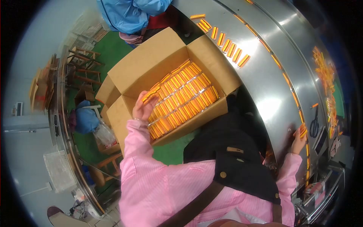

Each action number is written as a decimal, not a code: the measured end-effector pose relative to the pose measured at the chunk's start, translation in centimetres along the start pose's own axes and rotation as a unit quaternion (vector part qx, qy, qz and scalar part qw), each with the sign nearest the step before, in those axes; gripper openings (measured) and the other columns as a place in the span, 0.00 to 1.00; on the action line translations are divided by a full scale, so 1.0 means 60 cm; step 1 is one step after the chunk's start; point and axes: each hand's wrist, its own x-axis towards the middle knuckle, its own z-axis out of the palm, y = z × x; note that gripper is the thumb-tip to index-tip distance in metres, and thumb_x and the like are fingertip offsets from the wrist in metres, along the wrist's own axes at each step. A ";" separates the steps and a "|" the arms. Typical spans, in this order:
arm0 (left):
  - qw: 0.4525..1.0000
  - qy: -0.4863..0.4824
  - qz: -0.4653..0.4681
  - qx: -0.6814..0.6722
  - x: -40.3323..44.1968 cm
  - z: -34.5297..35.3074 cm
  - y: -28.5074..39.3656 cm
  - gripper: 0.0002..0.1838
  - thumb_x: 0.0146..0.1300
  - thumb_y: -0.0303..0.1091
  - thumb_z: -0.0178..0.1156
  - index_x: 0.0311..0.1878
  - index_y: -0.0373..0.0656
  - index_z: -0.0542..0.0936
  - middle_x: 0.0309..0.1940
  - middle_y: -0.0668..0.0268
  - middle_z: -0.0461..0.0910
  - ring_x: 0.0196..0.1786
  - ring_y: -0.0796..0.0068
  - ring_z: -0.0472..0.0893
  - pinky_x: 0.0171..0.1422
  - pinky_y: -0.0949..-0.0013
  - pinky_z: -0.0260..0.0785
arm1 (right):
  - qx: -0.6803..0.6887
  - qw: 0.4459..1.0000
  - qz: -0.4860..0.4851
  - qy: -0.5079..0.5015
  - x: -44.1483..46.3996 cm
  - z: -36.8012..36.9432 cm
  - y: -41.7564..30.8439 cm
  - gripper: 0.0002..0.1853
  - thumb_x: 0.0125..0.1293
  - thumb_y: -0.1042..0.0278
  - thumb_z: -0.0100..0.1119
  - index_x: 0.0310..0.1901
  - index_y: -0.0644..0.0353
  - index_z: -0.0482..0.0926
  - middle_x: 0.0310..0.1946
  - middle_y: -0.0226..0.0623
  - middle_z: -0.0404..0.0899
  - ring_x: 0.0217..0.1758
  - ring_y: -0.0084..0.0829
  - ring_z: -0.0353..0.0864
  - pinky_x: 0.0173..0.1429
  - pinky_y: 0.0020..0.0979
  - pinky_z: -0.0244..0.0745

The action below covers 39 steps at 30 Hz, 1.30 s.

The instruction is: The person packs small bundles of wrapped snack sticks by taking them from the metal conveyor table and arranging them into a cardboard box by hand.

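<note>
My left hand [142, 108] is over the near-left side of an open cardboard box [153, 49], its fingers closed on an orange-and-yellow wrapped stick pack [151, 93]. Rows of similar packs [185, 100] fill the box, standing side by side with shiny wrapper ends between the rows. Out to the right, my right hand [298, 144] grips another orange pack [301, 131] at the edge of a narrow conveyor channel [286, 80]. A line of orange packs lies along that channel. What is inside the wrappers cannot be made out.
Several loose packs [231, 50] lie on the steel table [269, 108]. Black scissors [314, 126] and a heap of orange packs [324, 77] lie beyond the channel. A person in a blue garment [126, 15] is behind the box. Wooden stools [86, 62] stand on the green floor.
</note>
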 end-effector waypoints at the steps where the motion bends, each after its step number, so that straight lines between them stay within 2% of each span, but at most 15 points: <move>1: 1.000 0.001 0.000 -0.001 -0.010 0.011 -0.014 0.27 0.56 0.42 0.65 0.56 0.43 0.69 0.58 0.54 0.72 0.61 0.58 0.72 0.72 0.51 0.55 | 0.018 1.000 0.009 0.022 0.003 0.003 -0.008 0.12 0.68 0.66 0.56 0.50 0.59 0.74 0.32 0.24 0.71 0.31 0.16 0.69 0.35 0.18 0.64; 3: 0.993 -0.033 0.013 -0.113 -0.031 0.046 -0.048 0.28 0.55 0.45 0.65 0.57 0.45 0.69 0.59 0.54 0.72 0.61 0.56 0.72 0.73 0.44 0.50 | 0.035 0.998 0.017 0.043 0.005 0.014 -0.032 0.12 0.68 0.66 0.56 0.50 0.58 0.74 0.30 0.23 0.71 0.29 0.15 0.67 0.33 0.17 0.61; 5: 0.989 -0.040 -0.017 -0.142 -0.052 0.129 -0.089 0.30 0.55 0.50 0.65 0.57 0.46 0.69 0.60 0.53 0.71 0.62 0.52 0.71 0.73 0.40 0.47 | 0.109 0.991 0.061 0.055 0.005 0.025 -0.065 0.13 0.68 0.64 0.57 0.51 0.59 0.73 0.31 0.23 0.71 0.29 0.15 0.67 0.33 0.17 0.61; 7: 0.965 -0.046 -0.096 -0.241 -0.067 0.165 -0.163 0.31 0.53 0.51 0.67 0.55 0.44 0.70 0.58 0.48 0.71 0.63 0.47 0.69 0.73 0.41 0.48 | 0.119 0.991 0.046 0.032 0.022 0.015 -0.061 0.14 0.69 0.64 0.56 0.53 0.59 0.73 0.32 0.22 0.71 0.30 0.15 0.67 0.34 0.17 0.62; 9: 0.949 -0.075 -0.194 -0.237 -0.063 0.214 -0.213 0.33 0.50 0.48 0.70 0.54 0.41 0.68 0.59 0.43 0.68 0.64 0.44 0.67 0.73 0.44 0.52 | 0.127 0.991 0.034 0.012 0.034 0.005 -0.061 0.15 0.69 0.64 0.56 0.54 0.59 0.73 0.33 0.22 0.71 0.31 0.15 0.68 0.35 0.17 0.62; 11: 0.949 -0.105 -0.205 -0.215 -0.051 0.241 -0.257 0.30 0.52 0.46 0.69 0.53 0.42 0.68 0.58 0.44 0.69 0.64 0.46 0.68 0.73 0.43 0.50 | 0.110 0.993 0.035 -0.017 0.038 0.018 -0.085 0.17 0.69 0.63 0.56 0.56 0.60 0.72 0.34 0.22 0.71 0.32 0.14 0.68 0.37 0.17 0.63; 12: 0.950 -0.129 -0.213 -0.191 -0.045 0.252 -0.273 0.28 0.53 0.44 0.68 0.52 0.43 0.69 0.56 0.45 0.70 0.63 0.47 0.69 0.74 0.42 0.47 | 0.112 0.993 0.036 -0.014 0.041 0.028 -0.108 0.13 0.67 0.66 0.57 0.50 0.61 0.74 0.31 0.24 0.72 0.31 0.16 0.69 0.35 0.19 0.64; 15: 0.950 -0.146 -0.207 -0.181 -0.007 0.252 -0.286 0.27 0.54 0.45 0.67 0.52 0.43 0.68 0.56 0.46 0.71 0.62 0.47 0.70 0.73 0.45 0.51 | 0.118 0.990 0.043 -0.058 0.078 0.030 -0.106 0.14 0.67 0.68 0.57 0.52 0.61 0.74 0.33 0.24 0.73 0.32 0.15 0.70 0.36 0.19 0.66; 19: 0.970 -0.048 -0.199 -0.134 0.055 0.234 -0.263 0.23 0.55 0.43 0.65 0.51 0.46 0.69 0.53 0.51 0.74 0.60 0.50 0.72 0.74 0.45 0.49 | 0.138 0.984 0.019 -0.112 0.155 0.069 -0.142 0.15 0.66 0.70 0.58 0.53 0.62 0.73 0.33 0.23 0.73 0.33 0.15 0.71 0.37 0.18 0.67; 22: 0.978 -0.058 -0.123 -0.161 0.081 0.223 -0.264 0.21 0.57 0.45 0.62 0.49 0.47 0.70 0.51 0.54 0.76 0.59 0.53 0.73 0.73 0.43 0.50 | 0.101 0.985 0.009 -0.140 0.206 0.131 -0.170 0.16 0.65 0.72 0.59 0.54 0.62 0.72 0.33 0.25 0.74 0.34 0.16 0.71 0.36 0.18 0.67; 26: 0.977 -0.030 -0.106 -0.180 0.087 0.215 -0.278 0.20 0.57 0.46 0.63 0.48 0.48 0.70 0.50 0.56 0.77 0.58 0.56 0.75 0.72 0.43 0.51 | 0.003 0.970 -0.034 -0.240 0.290 0.247 -0.244 0.16 0.63 0.71 0.62 0.50 0.63 0.72 0.33 0.32 0.76 0.33 0.21 0.73 0.37 0.23 0.71; 28: 0.969 -0.040 -0.099 -0.224 0.076 0.215 -0.279 0.25 0.54 0.46 0.67 0.49 0.44 0.69 0.53 0.49 0.74 0.60 0.49 0.71 0.72 0.44 0.53 | -0.049 0.964 -0.106 -0.240 0.319 0.314 -0.283 0.18 0.60 0.65 0.64 0.48 0.64 0.73 0.33 0.36 0.78 0.34 0.26 0.76 0.40 0.28 0.73; 31: 0.978 -0.042 -0.104 -0.177 0.083 0.212 -0.274 0.32 0.48 0.47 0.72 0.49 0.43 0.68 0.52 0.46 0.72 0.59 0.47 0.72 0.72 0.46 0.54 | -0.170 0.939 -0.115 -0.275 0.381 0.412 -0.347 0.19 0.59 0.62 0.65 0.47 0.64 0.73 0.35 0.42 0.80 0.37 0.33 0.79 0.45 0.33 0.73; 35: 0.978 -0.006 -0.115 -0.176 0.078 0.199 -0.280 0.37 0.43 0.49 0.76 0.49 0.41 0.66 0.52 0.42 0.70 0.57 0.45 0.72 0.69 0.49 0.59 | -0.246 0.919 -0.131 -0.279 0.449 0.524 -0.316 0.19 0.58 0.63 0.63 0.47 0.64 0.74 0.38 0.49 0.80 0.42 0.41 0.81 0.50 0.36 0.73; 39: 0.976 -0.043 -0.117 -0.180 0.078 0.204 -0.278 0.37 0.42 0.49 0.76 0.49 0.40 0.66 0.52 0.39 0.69 0.56 0.44 0.72 0.61 0.54 0.68 | -0.315 0.897 -0.129 -0.281 0.479 0.566 -0.282 0.19 0.58 0.63 0.63 0.46 0.67 0.77 0.41 0.52 0.79 0.45 0.45 0.80 0.54 0.36 0.72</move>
